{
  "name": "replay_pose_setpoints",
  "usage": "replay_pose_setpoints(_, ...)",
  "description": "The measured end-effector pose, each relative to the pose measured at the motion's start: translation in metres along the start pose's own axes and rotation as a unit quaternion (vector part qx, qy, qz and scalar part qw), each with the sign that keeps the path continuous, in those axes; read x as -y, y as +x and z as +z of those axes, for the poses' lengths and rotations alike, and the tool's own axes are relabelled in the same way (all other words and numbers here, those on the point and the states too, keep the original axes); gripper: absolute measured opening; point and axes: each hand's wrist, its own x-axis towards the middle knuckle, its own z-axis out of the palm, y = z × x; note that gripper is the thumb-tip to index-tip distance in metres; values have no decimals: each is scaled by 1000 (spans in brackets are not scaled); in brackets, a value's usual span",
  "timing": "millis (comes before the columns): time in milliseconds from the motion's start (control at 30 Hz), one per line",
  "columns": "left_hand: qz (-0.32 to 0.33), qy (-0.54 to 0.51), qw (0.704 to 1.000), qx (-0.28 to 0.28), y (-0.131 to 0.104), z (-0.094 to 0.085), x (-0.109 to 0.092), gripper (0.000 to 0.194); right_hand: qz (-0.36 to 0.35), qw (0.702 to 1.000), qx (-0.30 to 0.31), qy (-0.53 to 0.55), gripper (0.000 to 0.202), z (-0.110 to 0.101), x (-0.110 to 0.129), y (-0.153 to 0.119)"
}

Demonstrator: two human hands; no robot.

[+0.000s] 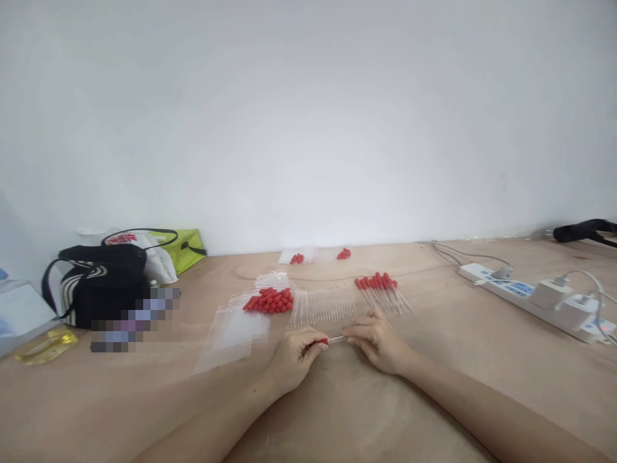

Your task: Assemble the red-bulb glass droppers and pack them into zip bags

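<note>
My left hand pinches a red oblong tip between thumb and fingers. From the right, my right hand grips a thin whitish stick whose end meets the red tip; how far it goes in is hidden. Just beyond my hands lies a row of bare thin sticks. A pile of loose red tips rests left of that row, partly on clear zip bags. To the right lie several sticks with red heads, fanned out side by side.
Two small groups of red tips lie on clear bags near the wall. A white power strip with plugs and cables is at right. At left are a black bag, a green bag and a yellow tape roll.
</note>
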Motion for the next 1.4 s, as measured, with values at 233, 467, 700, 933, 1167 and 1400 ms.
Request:
replay_pose_setpoints(233,19,43,999,27,-2,1,-3,18,-35,997,5,-71,22,-4,2,1)
replay_pose_setpoints(467,61,64,996,2,-6,8,9,17,-34,995,6,-96,20,0,8,-3)
replay_pose_setpoints(700,85,71,993,36,-7,5,4,16,-22,997,14,-74,20,4,13,-4)
replay_pose_setpoints(933,97,68,992,36,-9,9,10,15,2,998,17,-57,22,8,21,-2)
replay_pose_setpoints(1167,143,86,986,24,0,-6,11,19,25,997,-26,-72,22,12,32,1)
replay_pose_setpoints(1400,83,106,988,-82,-1,-8,22,31,54,988,-47,-137,19,9,36,6)
